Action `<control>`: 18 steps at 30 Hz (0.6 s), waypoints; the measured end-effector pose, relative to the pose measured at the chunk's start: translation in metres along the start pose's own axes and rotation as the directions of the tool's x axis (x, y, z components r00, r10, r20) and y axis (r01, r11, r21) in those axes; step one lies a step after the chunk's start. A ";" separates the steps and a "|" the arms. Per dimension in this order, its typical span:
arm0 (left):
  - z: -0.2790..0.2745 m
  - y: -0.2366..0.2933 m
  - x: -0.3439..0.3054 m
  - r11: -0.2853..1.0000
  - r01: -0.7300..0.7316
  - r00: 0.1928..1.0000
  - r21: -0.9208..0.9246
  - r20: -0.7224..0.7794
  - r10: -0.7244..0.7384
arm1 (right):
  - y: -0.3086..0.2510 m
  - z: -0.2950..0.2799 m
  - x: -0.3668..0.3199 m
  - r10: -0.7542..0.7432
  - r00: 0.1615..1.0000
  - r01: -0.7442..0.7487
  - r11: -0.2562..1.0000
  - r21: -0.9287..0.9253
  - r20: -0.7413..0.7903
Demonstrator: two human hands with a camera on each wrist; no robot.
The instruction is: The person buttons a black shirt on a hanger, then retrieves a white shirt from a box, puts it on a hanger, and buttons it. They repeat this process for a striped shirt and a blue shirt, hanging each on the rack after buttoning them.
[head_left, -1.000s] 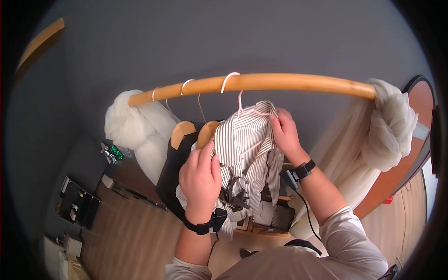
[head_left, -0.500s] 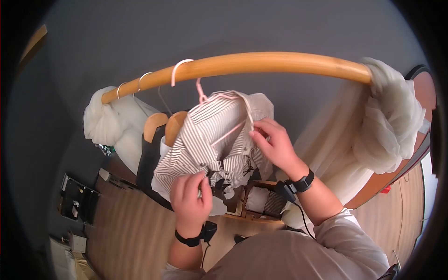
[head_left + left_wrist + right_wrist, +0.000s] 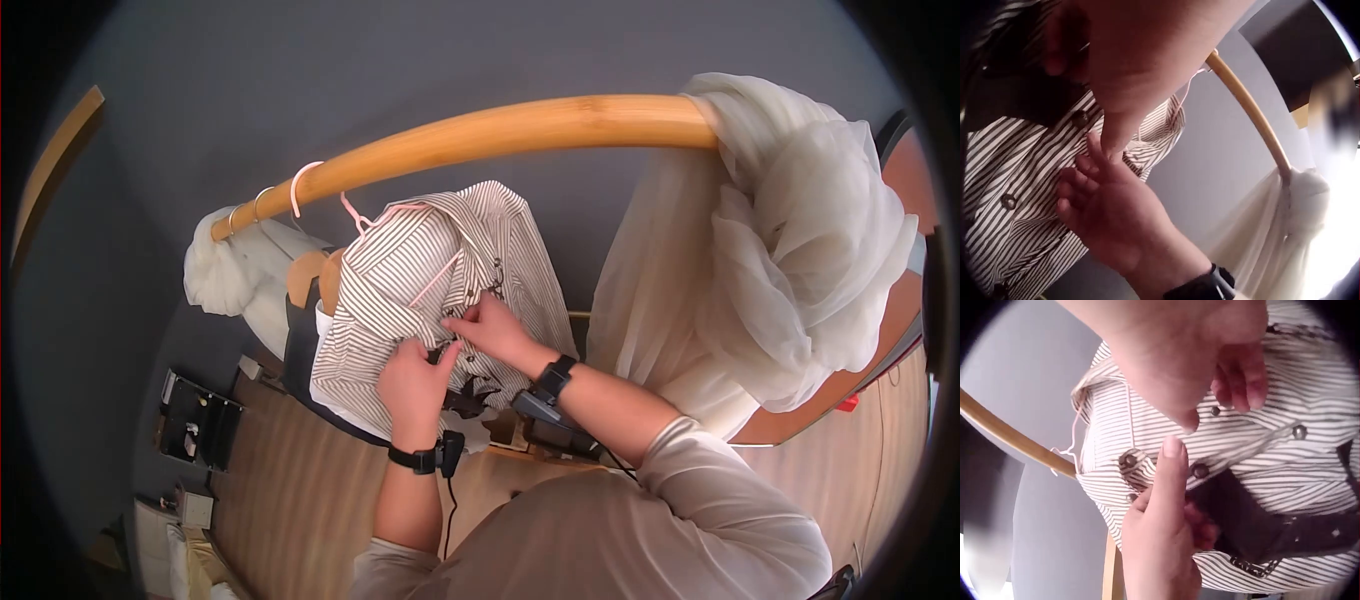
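Note:
A striped shirt [image 3: 375,330] with dark buttons hangs from a pink hanger [image 3: 358,215], its front parted near the collar. At the front edge, my left hand [image 3: 412,395] pinches the cloth; the right wrist view shows the thumb of this left hand [image 3: 1160,537] beside the buttons, its fingers bent below. Just to the right, my right hand [image 3: 495,335] is at the other side of the front. Its fingers are loosely bent and its thumb stands apart in the right wrist view [image 3: 1179,362]. Dark fabric [image 3: 1235,519] lies below the buttons.
A wooden rod [image 3: 520,122] runs above, with sheer cream cloth [image 3: 790,250] knotted at its right end and more at its left. Wooden hangers [image 3: 306,275] with dark and white garments are behind the shirt. A wooden drawer [image 3: 540,455] is below.
The view has shifted, and the rod's right end is nearer. My right hand has moved from the collar down towards my left hand, and the shirt front is turned more towards the camera.

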State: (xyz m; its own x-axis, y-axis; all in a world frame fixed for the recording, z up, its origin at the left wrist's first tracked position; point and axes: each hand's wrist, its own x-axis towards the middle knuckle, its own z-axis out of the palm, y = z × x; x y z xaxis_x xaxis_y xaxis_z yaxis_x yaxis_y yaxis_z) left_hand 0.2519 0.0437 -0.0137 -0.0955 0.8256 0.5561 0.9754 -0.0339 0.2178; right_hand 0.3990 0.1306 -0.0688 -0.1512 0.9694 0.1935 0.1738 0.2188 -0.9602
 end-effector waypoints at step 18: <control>0.007 -0.031 -0.013 0.589 0.325 0.934 -0.740 0.155 -0.321 | -0.026 -0.023 -0.050 -0.138 0.990 0.135 0.977 0.165 0.008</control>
State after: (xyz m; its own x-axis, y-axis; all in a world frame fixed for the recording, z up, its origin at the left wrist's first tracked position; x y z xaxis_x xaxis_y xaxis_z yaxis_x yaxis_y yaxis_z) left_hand 0.2239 0.0384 -0.0336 -0.3718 0.8694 0.3255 0.3962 -0.1685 0.9026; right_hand 0.4247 0.0792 -0.0485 -0.1814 0.9289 0.3229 -0.0113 0.3263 -0.9452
